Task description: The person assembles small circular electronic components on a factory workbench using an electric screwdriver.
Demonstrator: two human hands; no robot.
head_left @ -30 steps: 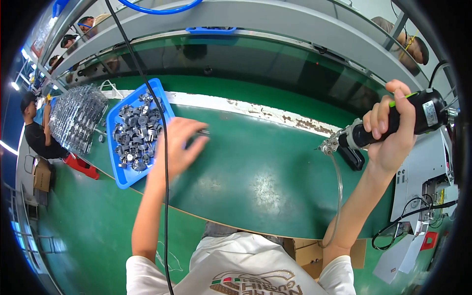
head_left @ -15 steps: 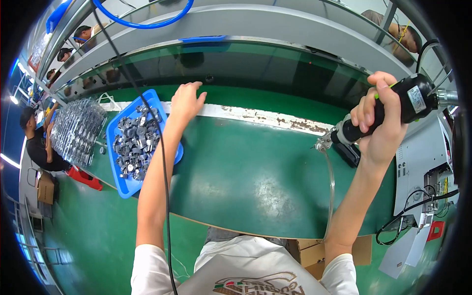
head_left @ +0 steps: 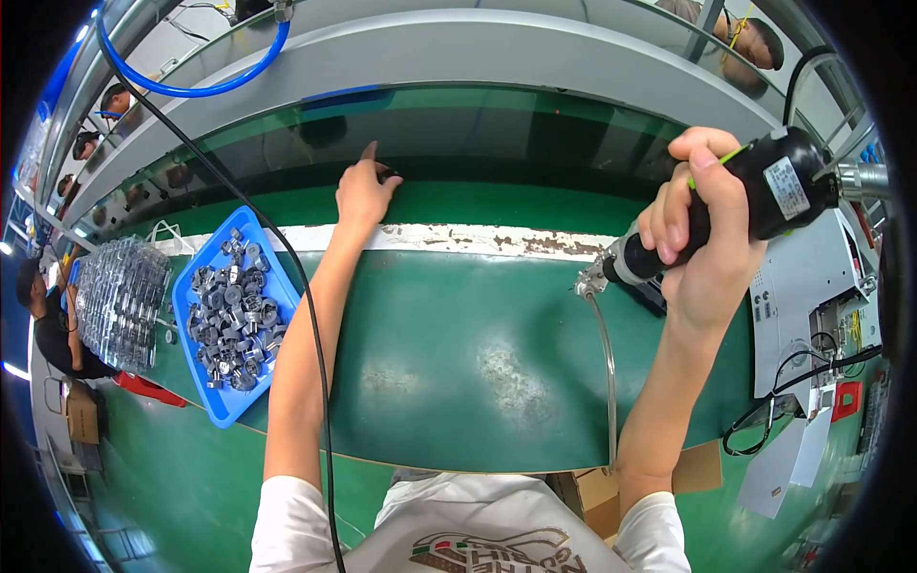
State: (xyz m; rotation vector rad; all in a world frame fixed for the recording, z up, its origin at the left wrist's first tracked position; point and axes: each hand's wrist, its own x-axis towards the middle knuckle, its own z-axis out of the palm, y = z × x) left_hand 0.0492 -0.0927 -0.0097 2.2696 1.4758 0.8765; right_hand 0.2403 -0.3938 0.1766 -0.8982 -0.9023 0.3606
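Note:
My left hand (head_left: 363, 192) reaches over the green strip at the edge of the dark, glossy belt (head_left: 449, 143). Its index finger points away from me and the thumb stands apart. Between them shows a small dark part (head_left: 388, 175); the hand does not look closed on it. My right hand (head_left: 708, 215) is wrapped round a black power screwdriver (head_left: 764, 196), raised over the right side of the green table (head_left: 449, 325). The tool's metal tip (head_left: 591, 280) points left and down, and a clear hose (head_left: 608, 382) hangs from it.
Left of my forearm, a blue tray (head_left: 222, 406) holds many dark round parts (head_left: 234, 315). Beyond it stand stacked clear plastic trays (head_left: 122, 296). A black cable (head_left: 229, 181) crosses my left arm. A grey machine (head_left: 807, 296) stands at right; co-workers are at far left and far right.
My left hand has moved from beside the small dark part to right around it. My right hand still grips the screwdriver, a little further left in view. The whole view has shifted.

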